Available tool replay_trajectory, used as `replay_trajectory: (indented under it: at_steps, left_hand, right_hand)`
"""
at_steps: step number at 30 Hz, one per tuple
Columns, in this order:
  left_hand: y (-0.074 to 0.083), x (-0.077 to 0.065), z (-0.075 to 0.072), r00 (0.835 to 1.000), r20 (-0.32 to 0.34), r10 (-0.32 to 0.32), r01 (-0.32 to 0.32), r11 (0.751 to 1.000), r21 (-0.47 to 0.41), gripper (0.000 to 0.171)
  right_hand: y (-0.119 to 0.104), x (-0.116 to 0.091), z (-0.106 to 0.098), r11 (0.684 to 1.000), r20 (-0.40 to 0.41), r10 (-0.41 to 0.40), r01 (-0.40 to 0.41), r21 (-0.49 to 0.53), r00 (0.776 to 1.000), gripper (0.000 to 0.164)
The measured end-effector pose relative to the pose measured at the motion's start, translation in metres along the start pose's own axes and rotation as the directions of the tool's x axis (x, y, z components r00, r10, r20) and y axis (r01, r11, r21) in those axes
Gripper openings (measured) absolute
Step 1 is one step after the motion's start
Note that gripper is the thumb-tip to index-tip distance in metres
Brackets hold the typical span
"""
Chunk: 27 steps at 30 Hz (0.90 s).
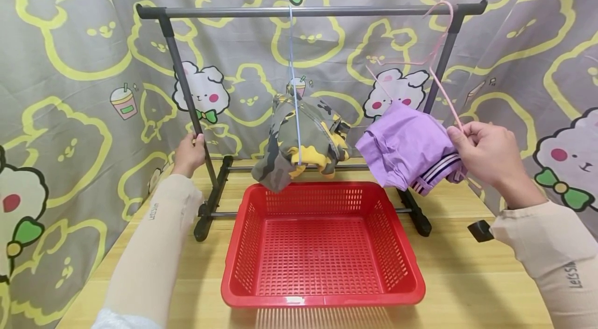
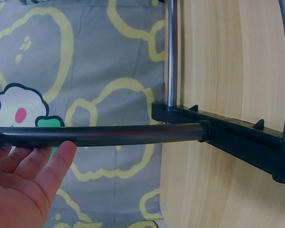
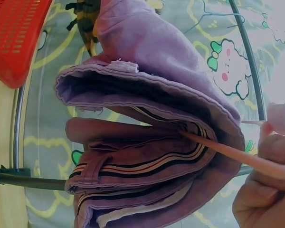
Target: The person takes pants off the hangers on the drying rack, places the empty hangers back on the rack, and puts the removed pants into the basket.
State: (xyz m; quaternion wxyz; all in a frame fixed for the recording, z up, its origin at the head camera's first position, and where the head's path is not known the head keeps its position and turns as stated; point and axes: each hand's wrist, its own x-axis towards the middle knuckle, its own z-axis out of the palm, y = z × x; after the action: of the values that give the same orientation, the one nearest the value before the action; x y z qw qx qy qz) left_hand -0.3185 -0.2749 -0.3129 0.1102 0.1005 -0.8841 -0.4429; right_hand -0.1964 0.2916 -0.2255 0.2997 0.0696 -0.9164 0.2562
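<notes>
My left hand [image 1: 189, 155] holds the left upright [image 1: 184, 80] of a dark clothes rack; in the left wrist view its fingers [image 2: 61, 164] lie against the pole. At the right, my right hand [image 1: 488, 155] pinches the lower corner of a pink hanger [image 1: 432, 62]. Purple trousers or shorts [image 1: 406, 145] with a striped waistband hang folded over that hanger, close to my fingers. The hanger's hook is at the right end of the top rail [image 1: 355, 11]; whether it rests there, I cannot tell. In the right wrist view the hanger's arm runs into the purple fold [image 3: 152, 99].
A camouflage garment [image 1: 303, 132] with yellow patches hangs from a blue hanger [image 1: 293, 59] at mid-rail. Below it, a red perforated basket [image 1: 322, 300] stands on the wooden table [image 1: 467, 277], between the rack's feet [image 1: 215, 199]. A patterned grey curtain [image 1: 243, 90] is behind.
</notes>
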Motion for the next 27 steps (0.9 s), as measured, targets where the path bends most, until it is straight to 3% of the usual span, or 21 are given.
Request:
replay_trajectory:
  at_steps: [15,21,27]
  left_hand:
    - [0.001,0.0,0.0,1.0,-0.018,0.004,-0.004,1.0,-0.01,0.056]
    - [0.01,-0.005,0.005,0.996,-0.086,0.004,-0.005,1.0,-0.013,0.056]
    - [0.024,-0.011,0.01,0.98,-0.197,0.009,-0.019,0.999,-0.046,0.055]
  right_hand:
    - [0.008,-0.003,0.004,0.999,0.004,-0.046,0.046,-0.009,0.999,0.033]
    - [0.013,-0.005,0.009,0.994,-0.013,-0.107,0.107,-0.012,0.994,0.027]
    - [0.016,-0.005,0.012,0.993,-0.017,-0.119,0.119,-0.015,0.993,0.025]
